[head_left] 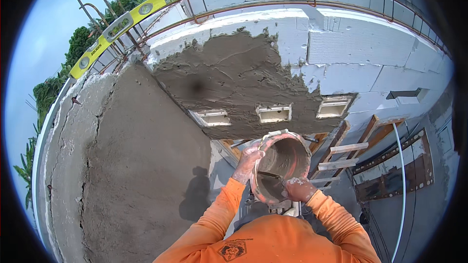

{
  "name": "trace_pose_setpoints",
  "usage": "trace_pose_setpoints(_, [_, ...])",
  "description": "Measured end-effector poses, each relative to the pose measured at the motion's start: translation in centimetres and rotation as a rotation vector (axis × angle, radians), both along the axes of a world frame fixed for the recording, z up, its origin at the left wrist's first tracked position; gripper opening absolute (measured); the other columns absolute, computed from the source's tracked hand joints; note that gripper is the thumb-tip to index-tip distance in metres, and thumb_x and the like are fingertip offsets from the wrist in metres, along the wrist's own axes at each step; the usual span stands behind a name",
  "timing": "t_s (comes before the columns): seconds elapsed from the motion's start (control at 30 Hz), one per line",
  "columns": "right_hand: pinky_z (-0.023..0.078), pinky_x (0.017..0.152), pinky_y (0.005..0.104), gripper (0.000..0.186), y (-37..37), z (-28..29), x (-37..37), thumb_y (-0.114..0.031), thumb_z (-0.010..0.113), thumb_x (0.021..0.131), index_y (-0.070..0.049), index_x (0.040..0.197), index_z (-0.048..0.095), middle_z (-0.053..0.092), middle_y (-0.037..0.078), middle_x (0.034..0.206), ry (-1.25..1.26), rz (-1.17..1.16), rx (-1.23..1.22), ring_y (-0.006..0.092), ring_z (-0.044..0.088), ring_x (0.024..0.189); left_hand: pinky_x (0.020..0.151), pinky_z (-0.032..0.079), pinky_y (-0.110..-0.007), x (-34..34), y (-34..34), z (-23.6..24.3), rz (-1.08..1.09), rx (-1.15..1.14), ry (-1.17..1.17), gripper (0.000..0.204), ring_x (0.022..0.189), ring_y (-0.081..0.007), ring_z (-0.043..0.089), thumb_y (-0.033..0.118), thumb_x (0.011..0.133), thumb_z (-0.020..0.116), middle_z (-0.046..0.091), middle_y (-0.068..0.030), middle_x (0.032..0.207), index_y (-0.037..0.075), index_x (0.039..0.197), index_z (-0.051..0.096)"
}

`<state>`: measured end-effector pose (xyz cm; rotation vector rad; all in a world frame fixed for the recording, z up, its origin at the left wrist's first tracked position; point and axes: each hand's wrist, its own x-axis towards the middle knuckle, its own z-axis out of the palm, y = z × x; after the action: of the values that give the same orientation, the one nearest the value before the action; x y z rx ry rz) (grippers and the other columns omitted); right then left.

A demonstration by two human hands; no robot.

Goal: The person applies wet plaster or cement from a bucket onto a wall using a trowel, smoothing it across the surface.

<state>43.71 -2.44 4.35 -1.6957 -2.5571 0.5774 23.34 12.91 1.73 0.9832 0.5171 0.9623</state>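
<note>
My left hand (248, 164) is closed on the left rim of a round bucket (296, 152) with a reddish, mortar-smeared rim. The bucket is tilted so its mouth faces me, and wet grey mortar (269, 187) lies low inside. At its right side my right hand (300, 189) is wrapped round the handle of a trowel (269, 174), whose blade reaches into the bucket and is partly hidden. Beyond it stands a white block wall (360, 44), partly covered in fresh grey mortar (229, 68). Three small rectangular openings (274, 113) line the lower edge of that coat.
A plastered wall (141, 165) rises on my left, with a yellow spirit level (117, 28) on its top. Rusty rebar (219, 13) runs along the block wall. At right are a wooden ladder-like frame (341, 156) and a pale pipe (402, 180).
</note>
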Motion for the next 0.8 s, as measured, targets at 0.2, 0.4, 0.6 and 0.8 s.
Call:
trace_pose_setpoints(0.2, [0.056,0.063,0.0466,0.015,2.6,0.9,-2.0,-0.020,0.063,0.086,-0.006,0.082,0.066,0.070,0.016,0.073,-0.008,-0.043,0.438,0.0314,0.072,0.067,0.109,0.044,-0.029,-2.4,-0.8,1.1,0.005,-0.149,-0.029,0.039,0.129,-0.0177,0.058,-0.006,0.087,0.061,0.062,-0.0087,0.139,-0.007,0.126,0.069])
trace_pose_setpoints(0.4, [0.056,0.069,0.0510,0.029,4.4,2.0,-3.5,-0.030,0.068,0.090,-0.002,0.082,0.064,0.070,0.017,0.077,-0.160,0.085,-0.063,0.0372,0.073,0.074,0.104,0.046,-0.028,-7.8,0.6,2.6,0.279,-0.138,-0.098,0.035,0.114,-0.0128,0.063,-0.004,0.086,0.063,0.069,-0.0036,0.121,-0.005,0.119,0.072])
trace_pose_setpoints(0.6, [0.056,0.067,0.0450,0.016,7.7,-0.4,-6.0,-0.019,0.066,0.086,-0.005,0.094,0.067,0.070,0.012,0.076,-0.025,-0.012,0.566,0.0290,0.073,0.078,0.070,0.053,-0.022,-12.6,1.3,0.6,0.343,-0.210,-0.124,0.018,0.077,-0.0070,0.063,0.001,0.088,0.062,0.067,-0.0006,0.091,-0.003,0.103,0.071])
trace_pose_setpoints(0.8, [0.055,0.068,0.0430,0.014,7.3,-0.6,-9.0,-0.017,0.064,0.086,-0.009,0.094,0.073,0.070,0.009,0.081,-0.123,0.171,0.136,0.0274,0.070,0.074,0.054,0.050,-0.021,-16.3,2.3,1.5,0.370,-0.180,-0.085,0.005,0.062,-0.0042,0.059,0.004,0.090,0.063,0.062,0.0037,0.077,0.003,0.092,0.068])
